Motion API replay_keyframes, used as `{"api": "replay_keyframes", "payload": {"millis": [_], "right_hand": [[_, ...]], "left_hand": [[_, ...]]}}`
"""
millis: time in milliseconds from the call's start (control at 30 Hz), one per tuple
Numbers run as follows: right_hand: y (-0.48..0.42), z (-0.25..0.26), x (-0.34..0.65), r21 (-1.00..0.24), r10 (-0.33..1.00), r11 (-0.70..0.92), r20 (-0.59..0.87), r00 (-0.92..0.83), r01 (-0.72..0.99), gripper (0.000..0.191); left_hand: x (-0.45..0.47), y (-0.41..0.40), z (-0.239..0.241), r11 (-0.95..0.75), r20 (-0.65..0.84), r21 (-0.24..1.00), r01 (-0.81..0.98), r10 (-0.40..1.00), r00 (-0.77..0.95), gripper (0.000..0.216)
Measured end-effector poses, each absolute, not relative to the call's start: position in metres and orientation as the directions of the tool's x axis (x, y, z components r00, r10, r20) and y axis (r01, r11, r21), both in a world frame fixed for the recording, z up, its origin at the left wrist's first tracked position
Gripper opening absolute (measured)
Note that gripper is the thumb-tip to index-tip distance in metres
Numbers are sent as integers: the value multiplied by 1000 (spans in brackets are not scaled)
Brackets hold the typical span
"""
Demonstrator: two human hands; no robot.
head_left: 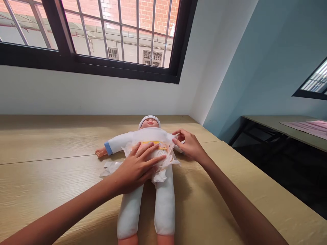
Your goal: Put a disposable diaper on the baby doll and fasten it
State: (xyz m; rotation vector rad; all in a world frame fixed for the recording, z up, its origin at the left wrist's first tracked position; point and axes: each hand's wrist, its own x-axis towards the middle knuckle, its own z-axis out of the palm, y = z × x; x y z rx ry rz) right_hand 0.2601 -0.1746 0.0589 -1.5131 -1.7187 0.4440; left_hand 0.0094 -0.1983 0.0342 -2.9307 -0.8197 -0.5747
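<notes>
The left hand [138, 166] lies flat, fingers spread, pressing the crinkled white diaper [163, 160] on the doll [150, 170]. The right hand [187, 144] pinches the diaper's side tab at the doll's waist. The soft, white-clothed doll lies face up mid-tabletop [51, 170], head toward the far edge, legs toward the near edge.

A barred window [114, 34] sits in the white wall [76, 92]. Below it runs a wooden table [38, 177]. Right of the window, past the blue wall [268, 68], stands a second table [293, 134] bearing a pink mat [309, 126].
</notes>
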Motion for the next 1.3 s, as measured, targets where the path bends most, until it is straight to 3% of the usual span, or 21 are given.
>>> {"api": "replay_keyframes", "payload": {"millis": [233,367,433,600,733,900,1133,1300], "right_hand": [[-217,114,272,-803,945,294,324,-34,519,31],[-243,100,268,-745,929,286,61,-365,603,28],[-250,78,265,-686,904,301,-17,-428,663,23],[-253,23,267,-662,923,333,82,-376,672,17],[-249,-4,263,-706,925,353,165,-343,613,22],[-249,-29,247,-615,941,334,263,-214,714,34],[-239,-42,252,-491,920,362,324,-220,793,15],[-238,-35,253,-526,922,368,313,-227,767,14]], "left_hand": [[10,-199,30,-861,392,63,505,487,781,46],[10,-200,30,-861,410,69,504,485,772,44],[10,-201,31,-859,407,70,507,489,772,45],[10,-201,31,-855,370,50,516,495,786,47],[10,-200,31,-858,379,48,512,490,785,48],[9,-197,29,-870,401,25,492,460,792,50],[10,-199,30,-860,381,37,509,483,789,48],[12,-201,32,-848,346,51,527,510,787,47]]}}
